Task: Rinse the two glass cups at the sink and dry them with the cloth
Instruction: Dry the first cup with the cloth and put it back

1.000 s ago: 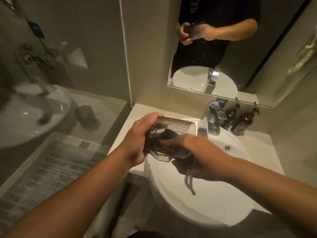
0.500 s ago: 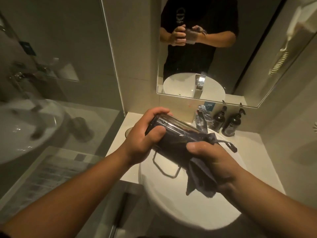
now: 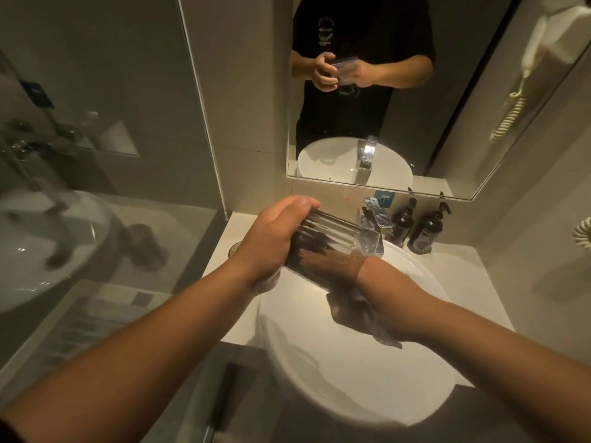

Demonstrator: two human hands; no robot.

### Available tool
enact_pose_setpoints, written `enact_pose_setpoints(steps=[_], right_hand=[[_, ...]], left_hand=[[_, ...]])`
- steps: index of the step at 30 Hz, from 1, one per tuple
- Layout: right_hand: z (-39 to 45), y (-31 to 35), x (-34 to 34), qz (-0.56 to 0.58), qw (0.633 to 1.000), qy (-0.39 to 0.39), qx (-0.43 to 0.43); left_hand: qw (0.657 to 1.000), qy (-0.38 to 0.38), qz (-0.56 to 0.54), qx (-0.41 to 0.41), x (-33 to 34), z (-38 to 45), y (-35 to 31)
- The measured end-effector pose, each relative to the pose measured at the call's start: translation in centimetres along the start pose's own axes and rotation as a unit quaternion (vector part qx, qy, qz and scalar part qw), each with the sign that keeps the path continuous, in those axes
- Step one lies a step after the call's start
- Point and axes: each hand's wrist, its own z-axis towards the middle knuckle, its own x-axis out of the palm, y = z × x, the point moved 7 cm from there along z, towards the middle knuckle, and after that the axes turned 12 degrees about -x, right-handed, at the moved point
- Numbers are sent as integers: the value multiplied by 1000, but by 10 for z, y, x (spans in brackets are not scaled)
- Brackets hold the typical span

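My left hand (image 3: 271,241) grips the base end of a clear ribbed glass cup (image 3: 339,241), held on its side above the white sink (image 3: 351,378). My right hand (image 3: 367,282) is pushed into the cup's mouth with the dark cloth (image 3: 355,310); its fingers show through the glass. The cloth's loose end hangs out below my right wrist over the basin. A second glass cup (image 3: 236,248) shows only as a rim on the counter, mostly hidden behind my left wrist.
A chrome tap (image 3: 372,225) stands just behind the held cup. Two dark pump bottles (image 3: 425,228) stand on the counter at the back right. A mirror (image 3: 399,91) hangs above. A glass shower partition (image 3: 96,155) rises to the left of the counter.
My right hand went from holding the cloth outside the cup's mouth to pushed inside the cup with it. The cup stayed sideways over the sink in my left hand.
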Motion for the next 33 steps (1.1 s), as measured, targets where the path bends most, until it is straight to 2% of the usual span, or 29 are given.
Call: enact_pose_setpoints(steps=[1, 2, 3, 4, 5, 7, 9, 10, 12, 14, 15, 16, 17, 18, 19, 20, 22, 24, 25, 27, 29, 30, 31, 32, 33], right_hand=[[1, 25, 8, -64, 997, 30, -25], [-14, 45, 12, -60, 996, 8, -64], [-18, 65, 22, -152, 980, 43, -119], [-22, 76, 29, -158, 972, 84, -151], [-33, 93, 27, -159, 959, 51, -229], [-53, 107, 7, -107, 968, -71, -216], [-63, 95, 0, 98, 977, -120, -146], [-65, 90, 2, 201, 963, -145, -102], [-60, 85, 0, 243, 956, -150, -66], [-54, 92, -12, 73, 985, -116, -106], [-52, 101, -17, -77, 978, -107, -159], [-49, 106, -16, -224, 954, -75, -186], [-47, 109, -13, -381, 896, -45, -225], [-44, 110, -6, -484, 838, -13, -252], [-42, 107, 1, -536, 804, 15, -256], [-41, 105, 8, -550, 799, 41, -238], [-41, 107, 9, -503, 834, 44, -221], [-49, 110, 6, -488, 832, -9, -265], [-51, 109, 6, -462, 844, -30, -271], [-47, 98, 2, -338, 919, -64, -195], [-46, 95, 7, -144, 975, -89, -142], [-49, 95, 9, -49, 989, -86, -110], [-53, 96, 11, -46, 990, -60, -121], [-58, 92, 9, -64, 989, -68, -113], [-61, 95, 8, -18, 990, -71, -124]], left_hand=[[1000, -1, -4, 15, -2, 0, 0], [999, -2, -4, 33, -2, 0, -2], [998, -4, 5, 57, -2, 0, -4], [997, -7, 18, 80, -2, 0, -7], [994, -6, 30, 102, -2, -1, -9], [987, -10, 41, 153, -2, -5, -15], [980, -7, 42, 195, -5, -8, -18], [977, -3, 48, 209, -5, -9, -17], [975, 9, 62, 211, -6, -7, -15], [984, 47, 61, 163, -5, -4, -11], [989, 73, 48, 115, -4, -2, -10], [993, 105, 25, 48, -2, 0, -6], [992, 128, 5, -19, -1, 1, -1], [988, 136, -1, -68, -1, 1, 1], [987, 133, 7, -91, -1, 2, 2], [988, 123, 17, -92, -2, 3, 2], [994, 89, 29, -59, -1, 4, -1], [998, 54, 28, -21, -1, 3, -3], [999, 47, 25, -8, -1, 3, -3], [999, 43, 21, 19, 0, 1, -4], [997, 45, 25, 54, 1, -1, -6], [996, 44, 31, 71, 1, -3, -7], [995, 42, 40, 87, 2, -5, -10], [993, 37, 50, 105, 2, -6, -12], [990, 35, 58, 126, 3, -8, -14]])
